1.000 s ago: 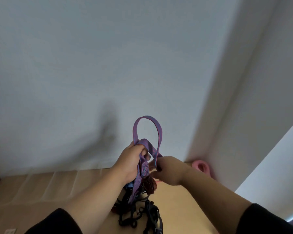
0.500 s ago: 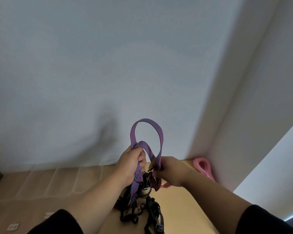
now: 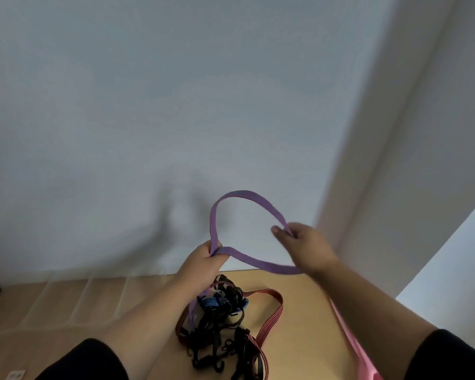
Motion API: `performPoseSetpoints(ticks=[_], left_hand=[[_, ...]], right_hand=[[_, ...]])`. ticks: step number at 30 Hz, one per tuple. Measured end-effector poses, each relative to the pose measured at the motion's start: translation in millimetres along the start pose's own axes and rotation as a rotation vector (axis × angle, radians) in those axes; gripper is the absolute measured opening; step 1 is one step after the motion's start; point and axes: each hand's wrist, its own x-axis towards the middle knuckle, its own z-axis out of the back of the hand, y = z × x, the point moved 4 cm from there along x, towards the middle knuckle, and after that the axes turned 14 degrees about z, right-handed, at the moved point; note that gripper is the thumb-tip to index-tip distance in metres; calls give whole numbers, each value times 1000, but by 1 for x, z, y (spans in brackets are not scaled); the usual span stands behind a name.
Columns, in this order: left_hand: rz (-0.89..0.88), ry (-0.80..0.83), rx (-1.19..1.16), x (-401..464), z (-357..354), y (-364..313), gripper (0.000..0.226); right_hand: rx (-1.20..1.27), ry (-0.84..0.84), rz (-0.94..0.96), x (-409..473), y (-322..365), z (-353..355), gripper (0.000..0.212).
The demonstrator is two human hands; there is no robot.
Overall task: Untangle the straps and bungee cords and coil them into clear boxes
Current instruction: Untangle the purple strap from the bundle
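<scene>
A purple strap (image 3: 232, 195) arches in a wide loop in the air between my hands. My left hand (image 3: 203, 260) grips the strap where its two runs cross. My right hand (image 3: 303, 246) pinches the loop's other side, up and to the right. A second run of the strap sags from the left hand to below the right wrist. Under the hands a tangle of black bungee cords with hooks (image 3: 220, 325), a blue-striped cord (image 3: 211, 301) and a dark red strap (image 3: 272, 316) lies on the wooden table (image 3: 299, 311).
A pink strap (image 3: 351, 346) trails along the table's right edge under my right forearm. Faint clear box walls (image 3: 88, 297) stand at the left on the table. A white wall rises close behind, with a corner at the right.
My right hand has moved right and up, away from the left, widening the purple loop. The view has tilted down, showing more of the tangle on the table.
</scene>
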Motion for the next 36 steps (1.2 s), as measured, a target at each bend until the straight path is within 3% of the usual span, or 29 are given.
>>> performPoseSetpoints(ticks=[3,6,9,11,14,16,18,20,22,26,29,32,36], left_hand=[[-2,9,192,6,10,17,24],[-65,-5,405,6,16,27,18],[-99,-47,479,4,25,30,22],[-123,-56,533,2,30,33,24],[-171,-71,608,1,38,36,31],[-170,-103,641,1,46,41,37],[-149,-131,655,-1,53,47,37],[-146,-134,671,-4,56,52,34],[-155,-130,676,-7,55,52,32],[-138,-124,634,-11,51,60,26],[-126,-112,619,-15,53,71,21],[-102,-104,638,-14,58,79,19],[-68,-111,683,-13,68,85,27]], right_hand=[[72,-130,86,14,12,35,47],[332,-174,155,21,33,55,38],[592,-241,144,23,43,59,27],[594,-222,99,22,44,54,25],[240,-57,199,20,49,48,32],[53,178,232,18,54,47,28],[107,468,141,11,56,49,23],[270,584,79,5,56,52,23],[516,484,68,4,56,53,35],[1006,150,125,6,61,56,33],[1167,12,164,8,59,66,25],[973,92,184,1,49,69,17],[279,643,0,-18,25,59,25]])
